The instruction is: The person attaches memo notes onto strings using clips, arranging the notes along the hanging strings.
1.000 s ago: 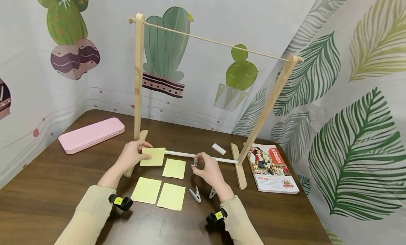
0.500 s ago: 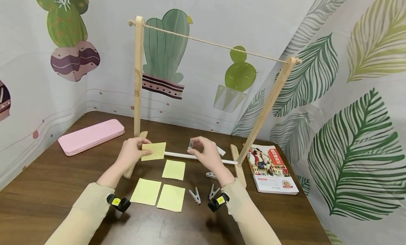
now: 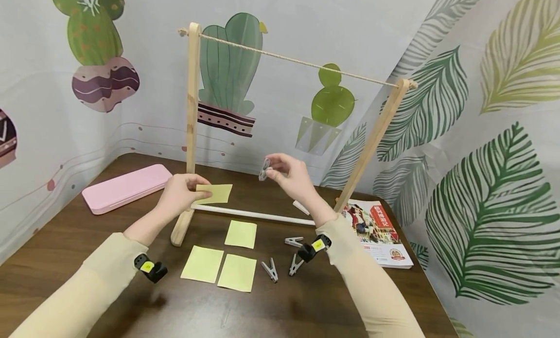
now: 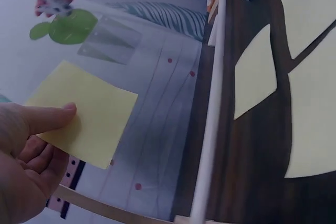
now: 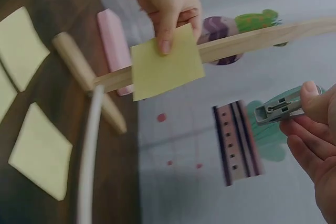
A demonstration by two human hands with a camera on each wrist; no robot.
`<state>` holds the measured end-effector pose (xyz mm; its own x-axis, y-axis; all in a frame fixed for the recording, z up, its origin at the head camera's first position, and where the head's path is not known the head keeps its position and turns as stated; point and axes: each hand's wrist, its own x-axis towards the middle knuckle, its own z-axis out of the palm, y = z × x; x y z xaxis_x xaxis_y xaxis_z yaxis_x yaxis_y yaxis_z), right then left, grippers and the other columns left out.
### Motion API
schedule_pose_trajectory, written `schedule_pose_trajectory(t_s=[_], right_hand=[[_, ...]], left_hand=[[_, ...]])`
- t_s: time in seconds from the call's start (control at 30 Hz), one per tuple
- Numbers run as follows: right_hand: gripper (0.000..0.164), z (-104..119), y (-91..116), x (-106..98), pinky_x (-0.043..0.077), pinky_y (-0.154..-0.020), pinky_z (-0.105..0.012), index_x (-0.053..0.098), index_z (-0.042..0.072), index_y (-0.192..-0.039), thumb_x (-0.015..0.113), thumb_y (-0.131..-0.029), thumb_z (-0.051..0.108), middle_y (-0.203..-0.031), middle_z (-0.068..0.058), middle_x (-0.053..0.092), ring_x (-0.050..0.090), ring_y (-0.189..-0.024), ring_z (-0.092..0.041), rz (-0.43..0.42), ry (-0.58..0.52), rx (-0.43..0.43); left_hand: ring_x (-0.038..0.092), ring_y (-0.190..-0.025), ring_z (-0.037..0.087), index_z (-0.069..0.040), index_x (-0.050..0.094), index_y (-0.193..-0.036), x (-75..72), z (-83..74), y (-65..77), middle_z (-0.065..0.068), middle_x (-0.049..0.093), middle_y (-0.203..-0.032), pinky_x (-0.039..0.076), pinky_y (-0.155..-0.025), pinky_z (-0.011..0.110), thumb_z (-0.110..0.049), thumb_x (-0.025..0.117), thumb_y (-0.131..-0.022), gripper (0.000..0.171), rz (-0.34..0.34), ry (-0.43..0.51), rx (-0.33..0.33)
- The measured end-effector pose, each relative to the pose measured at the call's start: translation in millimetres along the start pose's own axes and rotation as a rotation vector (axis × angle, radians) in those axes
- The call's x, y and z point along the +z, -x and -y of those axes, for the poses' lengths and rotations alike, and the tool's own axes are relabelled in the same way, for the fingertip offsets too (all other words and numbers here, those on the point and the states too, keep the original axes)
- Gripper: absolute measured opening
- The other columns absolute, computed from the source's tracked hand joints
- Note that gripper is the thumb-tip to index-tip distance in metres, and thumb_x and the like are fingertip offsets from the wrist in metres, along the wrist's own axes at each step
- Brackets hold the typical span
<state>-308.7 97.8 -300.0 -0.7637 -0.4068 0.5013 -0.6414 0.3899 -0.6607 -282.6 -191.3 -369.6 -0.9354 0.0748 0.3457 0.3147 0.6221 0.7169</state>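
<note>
Between thumb and fingers my left hand (image 3: 177, 196) pinches a yellow sticky note (image 4: 92, 114) by its left edge, raised above the table near the left post. My right hand (image 3: 290, 175) pinches a grey clothespin (image 5: 281, 106) in the air, higher and to the right of the note. In the head view, three more sticky notes lie on the table: an upper one (image 3: 241, 234), a lower left one (image 3: 202, 264) and a lower right one (image 3: 237, 272). To their right are three loose clothespins, a left one (image 3: 270, 270), a lower right one (image 3: 295, 265) and an upper one (image 3: 293, 241).
A wooden frame (image 3: 192, 99) carries a rope (image 3: 293, 59) across its top and a white rod (image 3: 258, 214) low down. On the left lies a pink case (image 3: 127, 188). A book (image 3: 372, 226) and a small white block (image 3: 301, 207) lie at the right.
Both hands have risen from near the table. The left hand lifts its sticky note, which now looks more tilted. The right hand has carried its clothespin up past the white rod.
</note>
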Motion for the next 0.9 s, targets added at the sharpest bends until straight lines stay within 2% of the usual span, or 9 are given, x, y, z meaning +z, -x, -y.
schedule_pose_trajectory(t_s=[0.13,0.33,0.43,0.53,0.6,0.63,0.7,0.77,0.9], right_hand=[[0.029,18.9,-19.3,-11.9,0.056,-0.086,-0.033,0.064,-0.004,-0.117,0.068,-0.090,0.002,-0.102,-0.021,0.071,0.070,-0.093,-0.031,-0.006,-0.018,0.013],[0.028,43.5,-45.3,-22.0,0.055,-0.084,-0.030,0.063,-0.005,-0.118,0.067,-0.091,0.002,-0.104,-0.021,0.071,0.070,-0.094,-0.030,-0.001,-0.027,-0.013],[0.027,53.3,-56.5,-24.6,0.054,-0.085,-0.028,0.064,-0.004,-0.117,0.067,-0.091,0.002,-0.106,-0.020,0.071,0.070,-0.097,-0.028,-0.009,-0.030,-0.044],[0.027,63.8,-66.4,-27.3,0.054,-0.087,-0.027,0.064,-0.003,-0.117,0.067,-0.090,0.001,-0.107,-0.019,0.071,0.070,-0.098,-0.027,-0.026,-0.026,-0.077],[0.026,72.2,-71.7,-29.7,0.054,-0.087,-0.026,0.066,-0.002,-0.116,0.068,-0.090,0.001,-0.106,-0.018,0.071,0.070,-0.098,-0.025,-0.045,-0.010,-0.092],[0.026,76.2,-74.4,-31.1,0.054,-0.087,-0.026,0.066,-0.002,-0.115,0.068,-0.090,0.001,-0.106,-0.018,0.071,0.070,-0.097,-0.025,-0.057,-0.004,-0.099],[0.025,84.6,-79.7,-34.0,0.054,-0.086,-0.025,0.067,-0.001,-0.114,0.069,-0.089,0.001,-0.104,-0.018,0.072,0.070,-0.095,-0.023,-0.087,0.004,-0.109],[0.023,93.1,-84.7,-37.0,0.054,-0.085,-0.024,0.068,-0.001,-0.112,0.069,-0.089,0.002,-0.103,-0.017,0.072,0.071,-0.093,-0.022,-0.117,0.006,-0.121],[0.022,110.4,-96.1,-41.2,0.054,-0.084,-0.022,0.069,0.001,-0.110,0.071,-0.088,0.003,-0.102,-0.015,0.073,0.071,-0.091,-0.018,-0.163,-0.005,-0.137]], left_hand=[[0.054,-0.076,0.018,-0.007,0.076,-0.099,-9.1,-13.7,-9.9,0.012,0.075,-0.092,0.044,-0.066,0.030,-0.017,0.079,-0.082,0.019,-0.011,0.013,0.008],[0.061,-0.077,0.004,-0.009,0.078,-0.100,-20.2,-32.9,-25.2,0.012,0.076,-0.097,0.048,-0.067,0.021,-0.021,0.079,-0.084,0.020,-0.073,0.031,0.043],[0.056,-0.069,-0.001,-0.008,0.078,-0.099,-27.8,-43.7,-31.6,0.008,0.076,-0.083,0.044,-0.061,0.018,-0.023,0.077,-0.086,0.020,-0.099,0.050,0.078],[0.044,-0.059,0.003,-0.004,0.077,-0.091,-37.2,-55.1,-37.7,-0.003,0.064,-0.062,0.036,-0.053,0.021,-0.022,0.075,-0.087,0.018,-0.129,0.054,0.128],[0.042,-0.059,0.004,-0.003,0.076,-0.089,-43.5,-62.2,-41.6,-0.010,0.059,-0.059,0.034,-0.053,0.022,-0.022,0.074,-0.088,0.019,-0.142,0.063,0.143],[0.040,-0.059,0.006,-0.002,0.075,-0.086,-46.5,-65.5,-43.9,-0.009,0.056,-0.058,0.033,-0.052,0.023,-0.022,0.074,-0.088,0.020,-0.152,0.061,0.153],[0.043,-0.060,0.004,-0.001,0.074,-0.083,-51.7,-71.6,-48.6,-0.009,0.061,-0.060,0.035,-0.053,0.022,-0.022,0.075,-0.088,0.022,-0.168,0.070,0.153],[0.049,-0.062,-0.001,0.000,0.076,-0.088,-56.5,-77.3,-52.7,-0.002,0.071,-0.069,0.040,-0.056,0.018,-0.022,0.075,-0.087,0.022,-0.175,0.091,0.142],[0.056,-0.066,-0.014,0.002,0.076,-0.096,-64.8,-89.0,-59.5,0.008,0.076,-0.086,0.045,-0.061,0.011,-0.021,0.079,-0.083,0.027,-0.192,0.129,0.130]])
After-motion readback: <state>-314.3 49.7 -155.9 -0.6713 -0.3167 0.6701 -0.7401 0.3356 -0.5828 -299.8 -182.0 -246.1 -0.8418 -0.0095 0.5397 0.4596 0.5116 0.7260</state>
